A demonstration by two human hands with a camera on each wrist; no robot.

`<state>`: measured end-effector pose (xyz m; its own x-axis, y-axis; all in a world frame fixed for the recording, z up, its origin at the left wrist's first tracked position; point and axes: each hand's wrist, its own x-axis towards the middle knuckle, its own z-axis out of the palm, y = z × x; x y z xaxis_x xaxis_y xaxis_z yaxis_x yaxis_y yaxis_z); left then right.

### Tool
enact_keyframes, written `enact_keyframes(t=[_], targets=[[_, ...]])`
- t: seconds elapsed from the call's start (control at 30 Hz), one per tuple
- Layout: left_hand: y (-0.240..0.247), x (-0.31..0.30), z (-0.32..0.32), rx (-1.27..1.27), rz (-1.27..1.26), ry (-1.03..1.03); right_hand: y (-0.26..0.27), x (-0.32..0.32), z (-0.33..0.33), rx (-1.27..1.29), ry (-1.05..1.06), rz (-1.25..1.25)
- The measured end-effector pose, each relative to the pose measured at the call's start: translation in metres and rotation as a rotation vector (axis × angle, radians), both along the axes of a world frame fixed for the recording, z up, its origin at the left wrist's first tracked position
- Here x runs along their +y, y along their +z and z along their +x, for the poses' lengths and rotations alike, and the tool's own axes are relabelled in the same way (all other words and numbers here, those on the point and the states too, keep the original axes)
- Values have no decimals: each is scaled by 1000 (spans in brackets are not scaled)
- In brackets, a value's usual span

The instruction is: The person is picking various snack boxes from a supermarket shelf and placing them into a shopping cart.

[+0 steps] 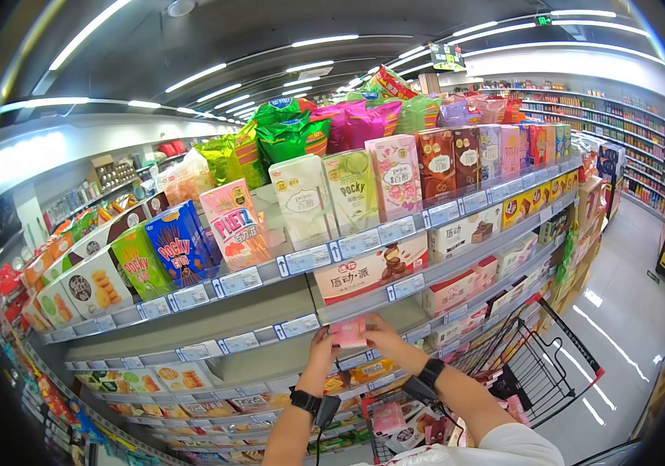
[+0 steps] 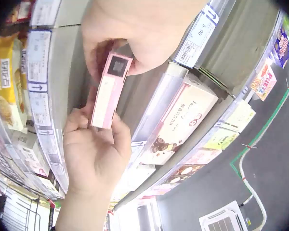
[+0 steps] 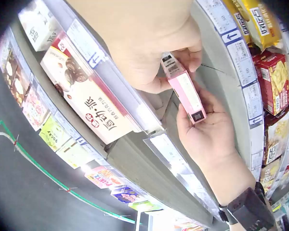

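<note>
A small pink box (image 1: 349, 332) is held between my two hands, level with a lower shelf. My left hand (image 1: 321, 351) grips one end with thumb and fingers. At the other end my right hand (image 1: 385, 339) pinches it in the same way. The left wrist view shows a narrow side of the pink box (image 2: 109, 91), pale with a dark square near one end. In the right wrist view, the pink box (image 3: 185, 91) also shows a printed barcode at the end by my right hand. Its broad front is mostly hidden there.
Above the hands, a white and red chocolate pie carton (image 1: 371, 268) stands on a shelf. Pocky boxes (image 1: 173, 245) and snack bags (image 1: 293, 136) fill the upper rows. A shopping cart (image 1: 534, 365) with several packages stands close by on the right, beside the aisle floor (image 1: 619, 326).
</note>
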<state>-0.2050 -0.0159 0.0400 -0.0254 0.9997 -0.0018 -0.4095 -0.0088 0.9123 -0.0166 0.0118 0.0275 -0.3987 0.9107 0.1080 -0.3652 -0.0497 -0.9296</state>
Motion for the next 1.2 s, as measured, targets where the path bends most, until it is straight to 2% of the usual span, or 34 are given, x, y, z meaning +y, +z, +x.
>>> enact_keyframes(t=[0.1,0.13,0.2,0.27,0.4,0.5,0.53,0.63,0.67,0.77,0.8,0.9,0.93,1.0,1.03,1.1,1.17,1.2], targets=[[4,-33,23,-94,42,-63,7,-49,30,68,81,-83],[7,-46,29,-100,-15,-65,-4,-54,38,100,159,-102],[3,-63,42,18,-38,-41,-22,-72,54,67,180,-145],[0,-84,62,164,-45,-2,-4,-107,68,39,190,-186],[-15,-110,102,304,69,-40,-1,-153,89,80,39,-119],[-19,-128,133,400,102,-88,-15,-176,112,35,-66,-187],[-37,-126,140,407,191,-89,-23,-182,119,70,-97,-154],[-50,-151,166,474,71,-149,-34,-205,142,120,-183,-91],[-58,-154,171,601,96,-177,-58,-203,150,24,-224,-113],[-124,-154,193,555,122,-226,-85,-223,171,-245,-367,164],[-126,-165,206,536,192,-189,-88,-233,176,-498,-458,222],[-127,-199,234,752,177,-199,-89,-265,191,-493,-425,9],[-158,-200,239,833,107,-222,-188,-240,201,-345,-388,103],[-239,-197,249,862,150,-187,-191,-261,210,-592,-454,172],[-237,-200,257,876,176,-166,-186,-270,213,-717,-486,212],[-236,-214,263,820,158,-160,-187,-280,217,-776,-467,169],[-243,-226,264,807,113,-152,-218,-281,219,-842,-462,159],[-278,-218,264,775,115,-159,-239,-277,221,-836,-433,193]])
